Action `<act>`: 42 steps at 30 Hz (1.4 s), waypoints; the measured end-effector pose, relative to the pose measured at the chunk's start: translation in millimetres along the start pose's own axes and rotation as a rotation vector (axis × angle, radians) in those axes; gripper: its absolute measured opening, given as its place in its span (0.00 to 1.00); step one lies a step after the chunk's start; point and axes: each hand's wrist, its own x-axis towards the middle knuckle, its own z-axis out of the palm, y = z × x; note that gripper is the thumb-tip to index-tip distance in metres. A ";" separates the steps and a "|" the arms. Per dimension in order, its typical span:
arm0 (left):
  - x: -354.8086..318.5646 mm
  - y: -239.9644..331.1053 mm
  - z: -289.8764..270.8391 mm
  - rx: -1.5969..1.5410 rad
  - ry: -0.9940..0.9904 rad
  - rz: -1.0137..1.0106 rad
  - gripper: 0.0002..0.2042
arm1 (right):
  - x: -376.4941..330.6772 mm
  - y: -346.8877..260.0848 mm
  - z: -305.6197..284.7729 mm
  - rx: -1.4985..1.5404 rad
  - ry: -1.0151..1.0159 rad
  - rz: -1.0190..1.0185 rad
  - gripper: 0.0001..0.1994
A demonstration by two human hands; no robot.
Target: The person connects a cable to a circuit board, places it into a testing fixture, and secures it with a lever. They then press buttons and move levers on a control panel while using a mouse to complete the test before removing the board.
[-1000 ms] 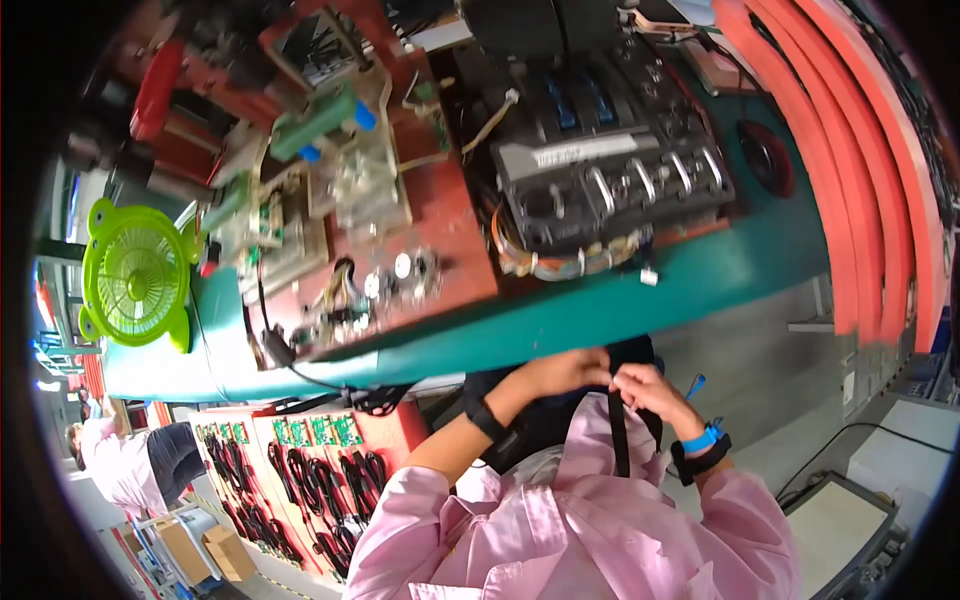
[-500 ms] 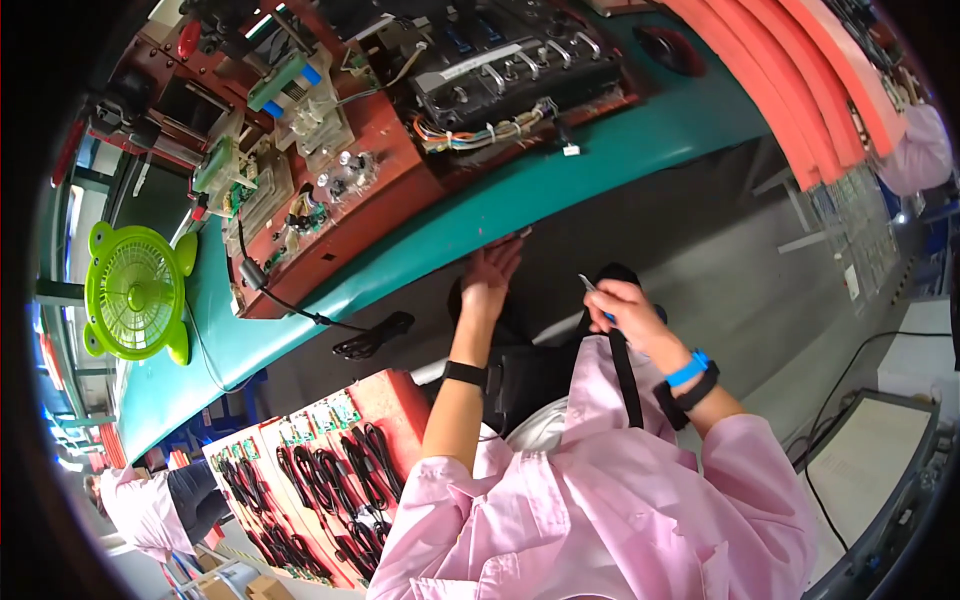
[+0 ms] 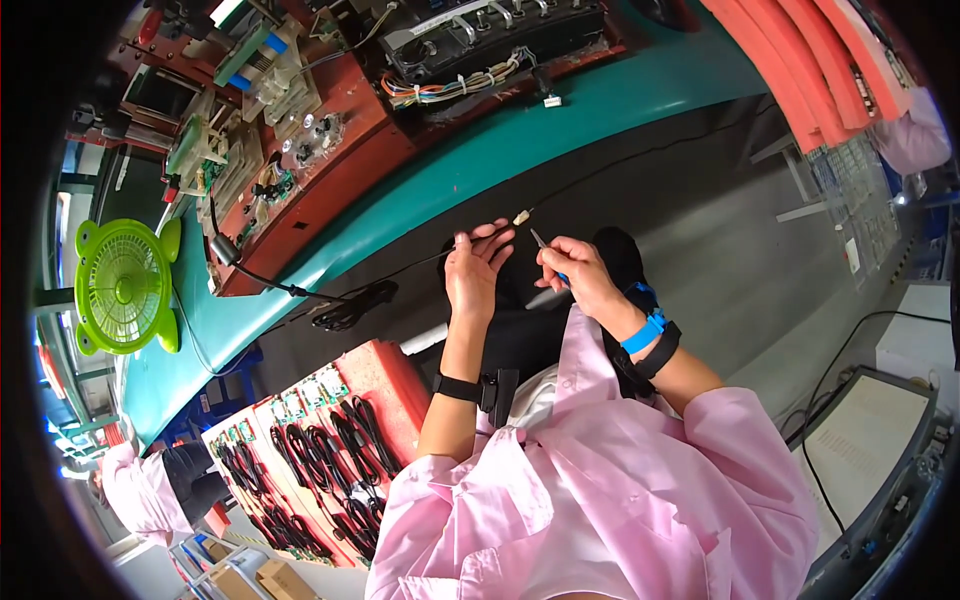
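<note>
Beyond both grips runs a teal counter (image 3: 640,95); on it lie a red-brown board (image 3: 330,170) crowded with electronics, a black wired unit (image 3: 490,45) and a green fan (image 3: 125,285).

Open floor (image 3: 700,230) right of hands; teal bench edge (image 3: 600,110) blocks ahead, red tray (image 3: 330,440) probably crowds left.

Both forearms rose from pink sleeves pushed back to the elbows, the hands raised side by side just below the desk's near edge. The left hand (image 3: 472,275) was held palm toward the wearer, wrist straight and banded in black, its fingers (image 3: 490,236) stretched forward and pressed together at the tips. The right hand (image 3: 575,272) was curled, knuckles up, thumb and forefinger closed in a fine pinch, the wrist bent slightly inward and ringed by a blue band and a black one.
</note>
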 end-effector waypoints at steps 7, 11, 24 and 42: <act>-8.8 5.4 2.7 0.038 -0.005 -0.013 0.18 | 9.9 -10.2 1.9 0.022 -0.022 -0.051 0.09; -5.0 2.9 5.7 -0.002 -0.041 -0.046 0.19 | 11.9 -14.4 -4.6 0.006 0.002 -0.035 0.08; 10.8 3.6 -148.6 -0.202 -0.190 -0.022 0.21 | 8.6 -28.8 -23.6 -0.815 0.293 -0.505 0.10; -15.7 86.7 -209.4 -2.258 0.425 -0.339 0.12 | 7.1 -69.6 79.7 -1.391 -0.580 -0.404 0.10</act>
